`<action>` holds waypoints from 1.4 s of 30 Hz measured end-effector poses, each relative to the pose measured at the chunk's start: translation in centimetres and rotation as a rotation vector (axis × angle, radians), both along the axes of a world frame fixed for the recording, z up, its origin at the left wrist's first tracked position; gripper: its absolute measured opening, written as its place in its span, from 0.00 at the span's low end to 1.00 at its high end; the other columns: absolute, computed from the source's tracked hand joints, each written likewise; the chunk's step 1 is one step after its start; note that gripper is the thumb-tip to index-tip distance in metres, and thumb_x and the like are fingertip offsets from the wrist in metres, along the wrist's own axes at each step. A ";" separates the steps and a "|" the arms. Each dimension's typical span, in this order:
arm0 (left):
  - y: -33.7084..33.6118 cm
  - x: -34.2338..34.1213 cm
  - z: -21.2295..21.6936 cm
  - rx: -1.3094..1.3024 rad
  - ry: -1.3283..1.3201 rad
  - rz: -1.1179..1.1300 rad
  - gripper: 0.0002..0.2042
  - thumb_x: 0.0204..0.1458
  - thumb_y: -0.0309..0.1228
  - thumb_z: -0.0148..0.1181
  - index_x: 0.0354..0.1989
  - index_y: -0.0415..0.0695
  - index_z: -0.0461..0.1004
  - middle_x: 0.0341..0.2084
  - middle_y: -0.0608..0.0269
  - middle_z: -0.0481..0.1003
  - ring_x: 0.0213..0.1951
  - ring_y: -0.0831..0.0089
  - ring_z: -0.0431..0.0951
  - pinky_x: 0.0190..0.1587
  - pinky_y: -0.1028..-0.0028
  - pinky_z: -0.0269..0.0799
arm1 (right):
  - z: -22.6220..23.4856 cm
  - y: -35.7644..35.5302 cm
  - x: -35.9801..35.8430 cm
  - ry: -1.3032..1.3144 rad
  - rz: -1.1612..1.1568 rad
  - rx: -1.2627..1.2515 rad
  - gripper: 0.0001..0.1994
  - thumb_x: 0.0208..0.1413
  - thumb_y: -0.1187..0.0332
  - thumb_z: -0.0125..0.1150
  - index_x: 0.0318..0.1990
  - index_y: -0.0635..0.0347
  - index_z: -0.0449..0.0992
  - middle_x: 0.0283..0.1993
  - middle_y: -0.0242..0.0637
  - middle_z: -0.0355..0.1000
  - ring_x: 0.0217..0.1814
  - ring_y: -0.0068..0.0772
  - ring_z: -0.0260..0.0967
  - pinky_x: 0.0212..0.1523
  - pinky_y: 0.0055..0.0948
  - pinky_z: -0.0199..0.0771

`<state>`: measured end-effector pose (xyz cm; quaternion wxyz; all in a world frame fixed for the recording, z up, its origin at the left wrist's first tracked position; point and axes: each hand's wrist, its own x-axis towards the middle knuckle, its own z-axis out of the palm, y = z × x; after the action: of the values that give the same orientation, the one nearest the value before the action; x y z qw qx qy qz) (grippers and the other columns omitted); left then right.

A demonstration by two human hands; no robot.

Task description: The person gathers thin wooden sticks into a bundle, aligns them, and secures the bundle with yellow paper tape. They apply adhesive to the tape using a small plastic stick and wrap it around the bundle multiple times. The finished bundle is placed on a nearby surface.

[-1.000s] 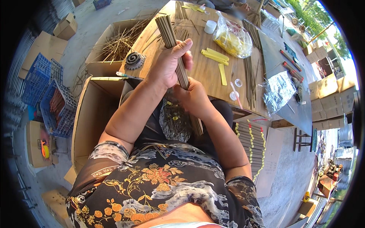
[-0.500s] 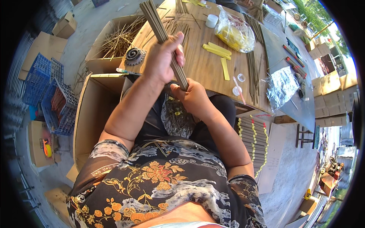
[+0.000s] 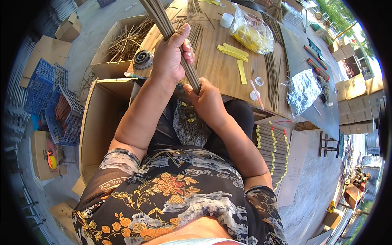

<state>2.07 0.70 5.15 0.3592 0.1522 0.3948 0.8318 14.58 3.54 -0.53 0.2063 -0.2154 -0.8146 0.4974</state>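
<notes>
The stick bundle (image 3: pixel 158 17), clamped in the left hand (image 3: pixel 170 58) with the right hand (image 3: pixel 207 100) closed round its lower end, might splay above the grip if either loosens.

The scene is brightly lit by daylight, admitted chiefly from the right, where the background is washed out near the rim. Strong glare is returned by the crumpled silvery sheet (image 3: pixel 304 90); smaller highlights are seen on the plastic bag (image 3: pixel 252 34). The tabletop (image 3: pixel 214 71) is clearly exposed. Straight edges are bowed by the fisheye lens, outer detail is softened, and the field is bordered in black. The fingers (image 3: pixel 188 54) are rendered sharply.
</notes>
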 end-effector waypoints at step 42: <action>0.7 -0.5 0.6 -0.085 0.039 -0.067 0.14 0.53 0.40 0.51 0.20 0.49 0.60 0.09 0.75 0.59 0.11 0.86 0.58 0.13 0.85 0.52 | 0.3 0.2 0.1 0.038 0.106 -0.359 0.14 0.53 0.62 0.54 0.21 0.56 0.61 0.12 0.24 0.54 0.09 0.16 0.51 0.09 0.18 0.52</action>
<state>1.53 1.36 5.70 0.3853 0.1661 0.4314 0.7987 14.72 3.77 -0.24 0.1532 -0.1961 -0.7188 0.6492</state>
